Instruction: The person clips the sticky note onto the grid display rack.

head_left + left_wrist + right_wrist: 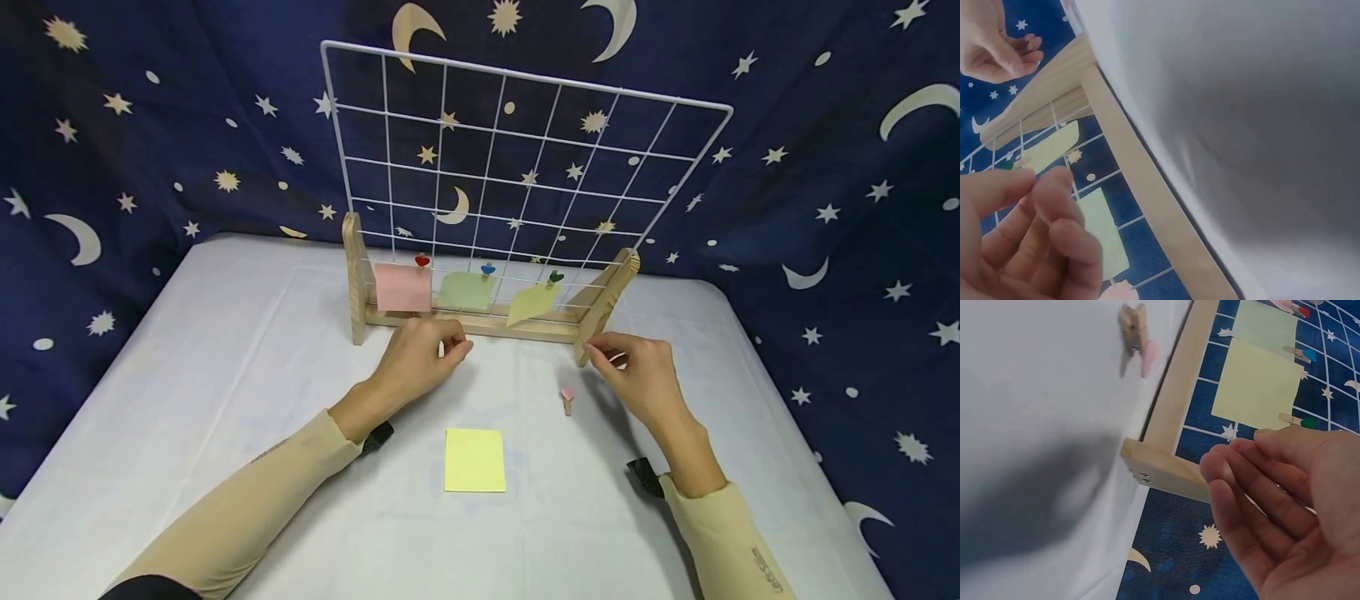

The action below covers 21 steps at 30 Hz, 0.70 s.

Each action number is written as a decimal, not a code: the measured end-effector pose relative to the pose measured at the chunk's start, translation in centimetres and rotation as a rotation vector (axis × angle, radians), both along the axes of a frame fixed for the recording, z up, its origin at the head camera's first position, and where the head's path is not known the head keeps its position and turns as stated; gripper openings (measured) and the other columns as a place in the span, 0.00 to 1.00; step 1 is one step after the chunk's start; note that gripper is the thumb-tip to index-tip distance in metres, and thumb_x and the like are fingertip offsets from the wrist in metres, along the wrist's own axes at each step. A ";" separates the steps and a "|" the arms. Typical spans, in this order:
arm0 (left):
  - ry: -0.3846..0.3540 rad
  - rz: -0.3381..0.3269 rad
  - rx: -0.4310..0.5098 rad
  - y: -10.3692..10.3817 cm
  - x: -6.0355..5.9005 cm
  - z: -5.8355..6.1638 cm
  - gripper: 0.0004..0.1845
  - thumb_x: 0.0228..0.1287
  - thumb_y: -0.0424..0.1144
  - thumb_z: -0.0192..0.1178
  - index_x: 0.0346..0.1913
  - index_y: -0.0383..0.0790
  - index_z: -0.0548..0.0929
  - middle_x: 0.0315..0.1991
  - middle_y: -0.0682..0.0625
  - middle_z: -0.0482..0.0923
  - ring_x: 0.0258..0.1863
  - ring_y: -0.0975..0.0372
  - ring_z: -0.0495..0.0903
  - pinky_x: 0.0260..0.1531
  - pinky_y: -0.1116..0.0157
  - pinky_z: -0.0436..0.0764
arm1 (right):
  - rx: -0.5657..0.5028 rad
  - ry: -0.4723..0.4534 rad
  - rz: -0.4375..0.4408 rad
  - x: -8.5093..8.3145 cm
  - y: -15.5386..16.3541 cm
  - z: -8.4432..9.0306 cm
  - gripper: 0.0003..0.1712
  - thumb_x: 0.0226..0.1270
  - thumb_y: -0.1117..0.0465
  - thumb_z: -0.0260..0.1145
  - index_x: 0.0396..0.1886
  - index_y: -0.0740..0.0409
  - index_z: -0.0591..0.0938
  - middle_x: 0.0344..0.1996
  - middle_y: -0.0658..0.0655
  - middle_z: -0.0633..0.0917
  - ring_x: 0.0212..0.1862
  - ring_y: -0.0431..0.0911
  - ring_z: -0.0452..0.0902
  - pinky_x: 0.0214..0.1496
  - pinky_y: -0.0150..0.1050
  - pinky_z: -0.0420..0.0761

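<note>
My left hand [422, 354] hovers in front of the rack's base with loosely curled fingers and nothing in them. By the rack's right foot is my right hand [637, 371], its fingers loosely bent and empty too. On the white wire grid [525, 179], a pink note [403, 289] hangs under a red heart clothespin [422, 261]. Beside it a green note [467, 292] hangs from a blue heart clothespin [487, 269]. A tilted yellow note [534, 304] hangs from a green heart clothespin [556, 277]. A pink heart clothespin [1136, 334] lies on the table near the right hand.
A yellow sticky-note pad [475, 461] lies on the white-covered table [315, 533] between the forearms. The grid leans back in a wooden stand [480, 323]. Behind it hangs a dark blue curtain [225, 100] with moons and stars.
</note>
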<state>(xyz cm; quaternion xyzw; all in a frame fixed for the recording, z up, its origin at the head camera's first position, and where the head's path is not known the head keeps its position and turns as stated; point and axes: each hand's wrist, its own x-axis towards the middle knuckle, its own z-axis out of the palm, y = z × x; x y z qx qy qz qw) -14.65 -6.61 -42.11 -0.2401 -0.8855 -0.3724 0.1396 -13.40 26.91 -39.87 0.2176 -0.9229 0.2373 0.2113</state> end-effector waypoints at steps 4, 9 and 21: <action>-0.041 -0.042 -0.054 -0.6 0.4 0.1 0.10 0.67 0.38 0.70 0.27 0.49 0.87 0.21 0.61 0.80 0.20 0.68 0.72 0.26 0.66 0.71 | 0.013 -0.041 -0.013 0.5 0.4 -0.4 0.02 0.68 0.67 0.74 0.38 0.60 0.92 0.31 0.54 0.93 0.28 0.47 0.89 0.31 0.48 0.88; -0.141 -0.098 -0.104 -1.7 1.0 0.3 0.10 0.66 0.40 0.71 0.26 0.50 0.87 0.20 0.62 0.80 0.23 0.68 0.73 0.28 0.66 0.71 | 0.033 -0.096 -0.027 0.9 0.6 -0.8 0.03 0.69 0.66 0.73 0.38 0.59 0.92 0.31 0.53 0.93 0.29 0.46 0.88 0.33 0.48 0.88; -0.280 -0.178 -0.170 -3.5 2.9 0.2 0.09 0.64 0.39 0.74 0.26 0.50 0.87 0.19 0.62 0.79 0.22 0.68 0.73 0.29 0.67 0.72 | 0.032 -0.174 -0.036 2.3 0.9 -2.1 0.04 0.71 0.62 0.73 0.40 0.55 0.93 0.33 0.51 0.93 0.30 0.44 0.89 0.34 0.45 0.89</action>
